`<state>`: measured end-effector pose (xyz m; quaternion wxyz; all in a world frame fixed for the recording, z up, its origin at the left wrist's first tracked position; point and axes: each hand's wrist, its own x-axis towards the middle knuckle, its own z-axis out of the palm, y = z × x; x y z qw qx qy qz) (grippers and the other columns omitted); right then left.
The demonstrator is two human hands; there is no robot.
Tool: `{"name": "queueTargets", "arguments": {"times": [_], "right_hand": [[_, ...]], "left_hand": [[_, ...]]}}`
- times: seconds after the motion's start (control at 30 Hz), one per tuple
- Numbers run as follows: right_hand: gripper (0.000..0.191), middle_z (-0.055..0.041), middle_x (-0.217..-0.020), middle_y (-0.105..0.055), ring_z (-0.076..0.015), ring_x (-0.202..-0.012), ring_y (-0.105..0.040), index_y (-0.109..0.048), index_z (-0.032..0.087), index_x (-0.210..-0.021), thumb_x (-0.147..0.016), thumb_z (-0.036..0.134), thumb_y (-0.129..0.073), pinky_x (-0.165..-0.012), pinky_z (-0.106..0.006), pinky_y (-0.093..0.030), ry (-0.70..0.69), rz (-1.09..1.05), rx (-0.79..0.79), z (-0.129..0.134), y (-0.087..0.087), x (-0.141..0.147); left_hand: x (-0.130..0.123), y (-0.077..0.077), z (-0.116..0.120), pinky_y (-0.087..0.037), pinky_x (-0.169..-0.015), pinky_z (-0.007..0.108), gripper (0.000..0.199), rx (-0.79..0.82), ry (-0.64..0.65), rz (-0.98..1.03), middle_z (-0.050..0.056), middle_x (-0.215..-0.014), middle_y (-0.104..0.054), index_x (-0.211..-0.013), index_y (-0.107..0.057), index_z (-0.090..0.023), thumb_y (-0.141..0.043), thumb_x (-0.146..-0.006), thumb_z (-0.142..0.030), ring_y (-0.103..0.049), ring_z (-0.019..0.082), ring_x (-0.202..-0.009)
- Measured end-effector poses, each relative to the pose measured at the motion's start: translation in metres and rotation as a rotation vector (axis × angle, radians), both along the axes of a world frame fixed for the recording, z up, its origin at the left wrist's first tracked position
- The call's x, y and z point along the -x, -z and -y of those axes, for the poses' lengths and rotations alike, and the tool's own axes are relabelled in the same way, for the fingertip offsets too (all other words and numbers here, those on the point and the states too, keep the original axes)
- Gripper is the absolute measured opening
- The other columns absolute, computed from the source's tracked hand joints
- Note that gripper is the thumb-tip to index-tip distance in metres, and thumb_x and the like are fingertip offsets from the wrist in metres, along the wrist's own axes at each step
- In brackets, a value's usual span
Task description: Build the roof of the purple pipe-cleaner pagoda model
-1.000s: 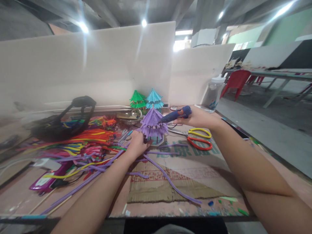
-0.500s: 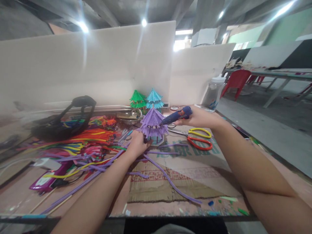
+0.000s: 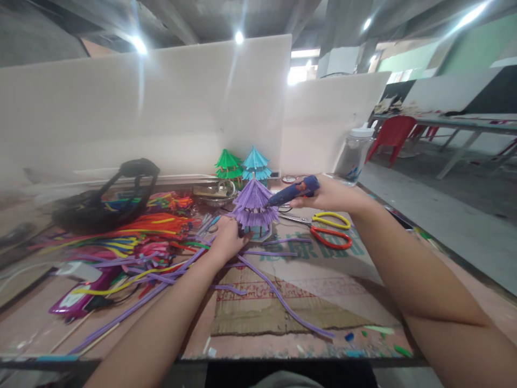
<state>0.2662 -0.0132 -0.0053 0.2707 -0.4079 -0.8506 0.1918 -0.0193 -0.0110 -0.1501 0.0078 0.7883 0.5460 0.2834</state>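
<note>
A small purple pagoda model [image 3: 255, 202] with two tiers of fringed roof stands on a pale base in front of me. My left hand [image 3: 232, 236] is closed on its lower left side, near the base; the fingertips are partly hidden. In my right hand [image 3: 323, 194] is a dark blue glue gun [image 3: 297, 190], its nozzle pointing left at the gap between the two roof tiers. Whether the nozzle touches the model I cannot tell. Scissors [image 3: 329, 230] with one yellow and one red handle lie under my right wrist. Purple pipe cleaners [image 3: 278, 293] lie across the cardboard [image 3: 258, 315].
Behind stand a green pagoda [image 3: 228, 164] and a blue pagoda [image 3: 256, 161], beside a metal bowl [image 3: 214, 201]. Bundles of coloured pipe cleaners [image 3: 149, 229], a black bag-like item [image 3: 107, 205] and a magenta device [image 3: 83, 296] lie left. A clear bottle [image 3: 353, 156] stands at back right.
The glue gun's nozzle has shifted very slightly left along the purple pagoda. My left hand and the model hold their place.
</note>
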Motion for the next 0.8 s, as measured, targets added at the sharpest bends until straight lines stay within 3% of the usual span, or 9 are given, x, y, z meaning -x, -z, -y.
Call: {"name": "queueTargets", "arguments": {"times": [0.53, 0.8], "right_hand": [[0.043, -0.0030, -0.076, -0.072, -0.0188, -0.070, -0.064, -0.071, 0.021, -0.107, -0.074, 0.049, -0.074, -0.063, -0.030, -0.050, 0.009, -0.078, 0.089, 0.0032, -0.0017, 0.0019], [0.040, -0.0047, -0.079, -0.071, -0.0186, -0.072, -0.063, -0.071, 0.018, -0.098, -0.074, 0.051, -0.072, -0.066, -0.032, -0.050, 0.073, -0.153, 0.021, -0.0017, 0.0006, 0.0041]], "left_hand": [[0.0019, 0.0045, -0.0017, -0.048, -0.079, 0.039, 0.023, -0.032, 0.008, 0.016, 0.006, -0.085, -0.060, -0.086, -0.053, -0.019, -0.064, -0.077, -0.037, -0.059, 0.026, -0.088], [0.0003, 0.0002, 0.0002, -0.048, -0.081, 0.041, 0.023, -0.014, 0.021, -0.026, 0.009, -0.087, -0.062, -0.088, -0.055, -0.018, -0.063, -0.080, -0.037, -0.061, 0.028, -0.089]]}}
